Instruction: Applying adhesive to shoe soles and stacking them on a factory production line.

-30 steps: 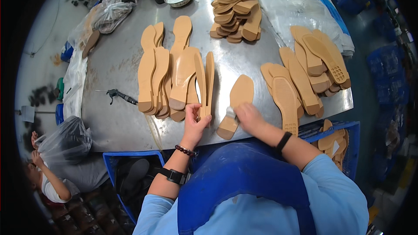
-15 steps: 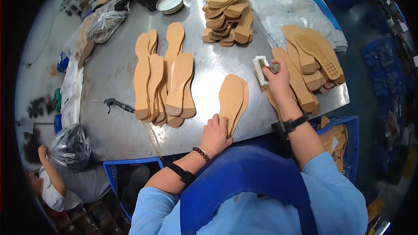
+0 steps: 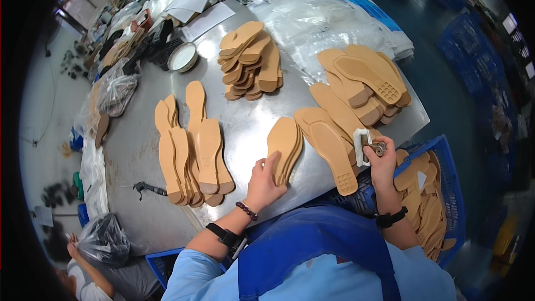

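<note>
My left hand [image 3: 264,184] grips the near end of a small fanned stack of tan insoles [image 3: 282,144] on the metal table. In my right hand [image 3: 384,166] is a tool with a white rectangular head [image 3: 361,146] and a round metal handle, its fingers closed around the handle. Just left of that tool lies a tan insole [image 3: 330,153] with a grid of small squares at its heel, on top of other insoles. A taller pile of insoles [image 3: 362,78] sits beyond my right hand. Further left, overlapping rows of insoles [image 3: 179,161] lie lengthwise.
A heaped insole pile [image 3: 251,61] and a white bowl [image 3: 183,57] stand farther back. Clear plastic bags [image 3: 323,22] cover the far right. A blue crate [image 3: 454,189] of insoles is below the right edge. A black-handled tool [image 3: 149,189] lies left. Another person's arm [image 3: 89,262] shows lower left.
The view has shifted and turned. My right hand has come nearer the table's front edge with the tool. The insoles at my left hand are more fanned, and the grid-heeled insole beside the tool now shows.
</note>
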A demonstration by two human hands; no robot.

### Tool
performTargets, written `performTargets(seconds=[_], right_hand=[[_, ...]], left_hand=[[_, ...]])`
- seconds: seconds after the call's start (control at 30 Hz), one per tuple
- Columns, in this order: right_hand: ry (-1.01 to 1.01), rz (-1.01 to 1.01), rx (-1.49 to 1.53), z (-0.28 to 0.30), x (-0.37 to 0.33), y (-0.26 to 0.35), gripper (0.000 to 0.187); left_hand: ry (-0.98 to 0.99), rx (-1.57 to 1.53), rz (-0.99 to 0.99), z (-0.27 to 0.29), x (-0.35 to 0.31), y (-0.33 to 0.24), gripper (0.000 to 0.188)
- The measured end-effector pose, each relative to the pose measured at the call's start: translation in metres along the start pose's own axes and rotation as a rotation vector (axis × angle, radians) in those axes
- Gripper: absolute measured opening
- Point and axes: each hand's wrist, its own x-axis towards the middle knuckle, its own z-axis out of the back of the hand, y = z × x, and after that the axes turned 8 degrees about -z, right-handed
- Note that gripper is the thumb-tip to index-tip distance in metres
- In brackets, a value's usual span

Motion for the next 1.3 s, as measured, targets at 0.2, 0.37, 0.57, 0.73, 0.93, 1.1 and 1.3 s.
performTargets(seconds=[0.2, 0.37, 0.57, 0.73, 0.93, 1.1, 1.3], right_hand=[[-0.132, -0.033, 0.008, 0.037, -0.006, -0.002, 0.034], [-0.184, -0.097, 0.001, 0.05, -0.015, -0.004, 0.035], [-0.196, -0.138, -0.029, 0.071, -0.018, -0.02, 0.033], [-0.274, -0.128, 0.027, 0.07, 0.006, -0.023, 0.024], [-0.162, -0.281, 0.13, 0.08, 0.06, -0.043, 0.028], [0.034, -0.299, -0.105, 0.07, 0.078, -0.04, 0.026], [0.279, -0.439, -0.267, 0.046, 0.052, -0.031, 0.022]], left_hand=[[-0.21, -0.05, -0.215, 0.084, 0.117, -0.035, 0.079], [-0.07, -0.201, -0.181, 0.144, 0.193, -0.037, 0.073], [-0.057, -0.122, -0.111, 0.192, 0.282, -0.044, 0.073], [-0.29, 0.625, -0.503, 0.099, 0.302, -0.023, 0.05], [0.577, 0.343, -1.2, -0.071, 0.17, -0.061, 0.061], [0.523, 0.482, -1.131, -0.038, 0.147, -0.06, 0.029], [-0.315, 0.114, -0.811, 0.001, 0.14, -0.015, 0.027]])
